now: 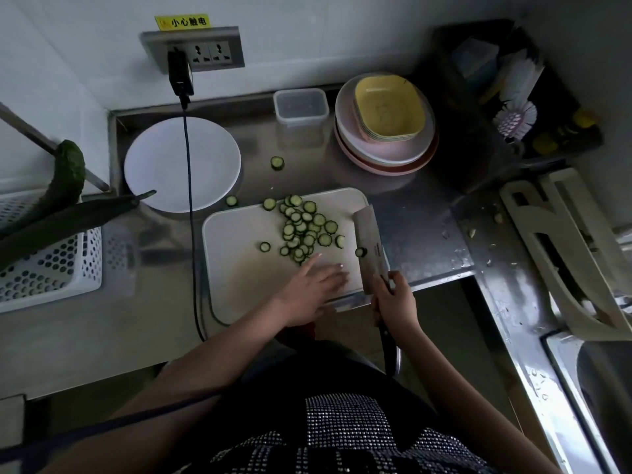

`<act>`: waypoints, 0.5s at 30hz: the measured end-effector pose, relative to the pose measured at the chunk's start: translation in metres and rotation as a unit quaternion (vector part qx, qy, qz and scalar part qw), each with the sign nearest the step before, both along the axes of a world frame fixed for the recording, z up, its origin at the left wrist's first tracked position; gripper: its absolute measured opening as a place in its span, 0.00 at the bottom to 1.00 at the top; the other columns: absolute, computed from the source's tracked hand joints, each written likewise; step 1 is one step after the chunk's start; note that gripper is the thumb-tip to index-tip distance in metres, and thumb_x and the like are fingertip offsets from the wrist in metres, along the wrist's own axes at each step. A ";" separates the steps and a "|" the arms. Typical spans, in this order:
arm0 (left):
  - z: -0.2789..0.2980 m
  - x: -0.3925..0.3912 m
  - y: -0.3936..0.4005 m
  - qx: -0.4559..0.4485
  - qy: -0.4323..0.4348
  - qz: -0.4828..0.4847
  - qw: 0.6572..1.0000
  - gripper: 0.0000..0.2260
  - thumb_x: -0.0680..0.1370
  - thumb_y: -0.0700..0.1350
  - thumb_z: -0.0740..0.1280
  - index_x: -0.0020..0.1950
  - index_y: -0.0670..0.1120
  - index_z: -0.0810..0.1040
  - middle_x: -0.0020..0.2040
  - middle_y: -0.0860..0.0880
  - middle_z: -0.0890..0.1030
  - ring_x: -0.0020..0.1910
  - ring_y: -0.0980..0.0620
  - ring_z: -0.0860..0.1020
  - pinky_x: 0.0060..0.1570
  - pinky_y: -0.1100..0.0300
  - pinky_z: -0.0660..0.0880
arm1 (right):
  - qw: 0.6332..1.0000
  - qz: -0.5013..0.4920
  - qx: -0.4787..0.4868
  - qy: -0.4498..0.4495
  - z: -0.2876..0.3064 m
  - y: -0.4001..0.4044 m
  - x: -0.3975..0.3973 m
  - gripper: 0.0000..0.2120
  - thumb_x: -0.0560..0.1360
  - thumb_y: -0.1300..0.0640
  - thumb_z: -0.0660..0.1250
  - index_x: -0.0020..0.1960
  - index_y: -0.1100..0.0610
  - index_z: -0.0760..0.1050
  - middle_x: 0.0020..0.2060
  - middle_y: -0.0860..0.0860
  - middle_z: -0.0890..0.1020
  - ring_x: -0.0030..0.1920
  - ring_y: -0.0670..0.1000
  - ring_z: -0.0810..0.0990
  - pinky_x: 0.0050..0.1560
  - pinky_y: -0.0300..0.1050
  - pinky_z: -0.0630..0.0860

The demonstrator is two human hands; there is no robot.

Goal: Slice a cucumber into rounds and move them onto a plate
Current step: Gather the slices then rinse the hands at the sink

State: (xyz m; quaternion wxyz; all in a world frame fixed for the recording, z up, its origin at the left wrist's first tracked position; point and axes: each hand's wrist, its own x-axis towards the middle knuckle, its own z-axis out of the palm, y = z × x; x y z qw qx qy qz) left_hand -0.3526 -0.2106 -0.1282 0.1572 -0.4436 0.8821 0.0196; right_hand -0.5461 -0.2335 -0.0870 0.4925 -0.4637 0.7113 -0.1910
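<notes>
While unfilled, white plate [181, 164] beside rounds [302, 229]

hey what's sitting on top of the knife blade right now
One cucumber round sits on the flat of the knife blade, which the right hand holds over the cutting board. What lies under the blade is hidden.

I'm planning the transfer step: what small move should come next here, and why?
Probably sweep the rounds with the left hand against the cleaver held by the right hand. The cutting looks done: slices lie piled on the board, and the white plate has no slices on it.
</notes>
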 end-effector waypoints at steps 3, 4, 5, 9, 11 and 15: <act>0.011 0.007 -0.006 -0.006 0.015 0.142 0.990 0.30 0.79 0.60 0.39 0.78 0.45 0.50 0.78 0.50 0.49 0.76 0.50 0.43 0.70 0.45 0.33 | 1.000 0.014 -0.005 -0.011 0.001 0.000 0.002 0.09 0.79 0.49 0.62 0.51 0.55 0.71 0.34 0.55 0.78 0.26 0.50 0.73 0.26 0.43 0.72; 0.014 0.010 -0.009 -0.016 0.049 0.165 0.985 0.30 0.80 0.59 0.41 0.77 0.44 0.54 0.77 0.48 0.53 0.76 0.49 0.48 0.71 0.46 0.37 | 1.000 0.019 -0.004 -0.018 0.002 0.000 0.003 0.09 0.78 0.49 0.62 0.50 0.55 0.71 0.33 0.55 0.77 0.26 0.51 0.73 0.25 0.44 0.71; 0.015 0.012 -0.012 -0.032 0.090 0.166 0.982 0.28 0.80 0.56 0.45 0.75 0.42 0.61 0.76 0.47 0.60 0.75 0.48 0.55 0.72 0.47 0.42 | 0.999 0.023 -0.003 -0.023 0.002 0.000 0.005 0.08 0.78 0.49 0.62 0.49 0.54 0.71 0.32 0.55 0.77 0.25 0.51 0.72 0.25 0.43 0.71; 0.018 0.008 -0.020 -0.059 0.214 0.122 0.967 0.24 0.78 0.44 0.50 0.75 0.43 0.61 0.75 0.46 0.62 0.74 0.49 0.57 0.72 0.52 0.49 | 0.998 0.041 0.008 -0.048 0.005 -0.003 0.014 0.06 0.79 0.51 0.63 0.45 0.52 0.70 0.27 0.53 0.75 0.21 0.48 0.71 0.24 0.41 0.69; 0.023 -0.001 -0.021 -0.017 0.199 0.116 0.973 0.27 0.78 0.38 0.50 0.77 0.45 0.48 0.78 0.49 0.50 0.76 0.52 0.46 0.72 0.56 0.39 | 0.997 0.060 0.008 -0.055 0.008 -0.004 0.018 0.06 0.79 0.52 0.63 0.48 0.54 0.70 0.26 0.51 0.75 0.20 0.46 0.72 0.23 0.41 0.68; 0.016 0.013 -0.016 0.007 0.139 0.156 0.978 0.29 0.79 0.38 0.54 0.78 0.44 0.44 0.78 0.49 0.43 0.76 0.51 0.39 0.70 0.56 0.33 | 0.997 0.051 -0.002 -0.060 0.012 -0.009 0.020 0.06 0.79 0.52 0.61 0.50 0.55 0.71 0.25 0.53 0.75 0.20 0.48 0.71 0.23 0.42 0.68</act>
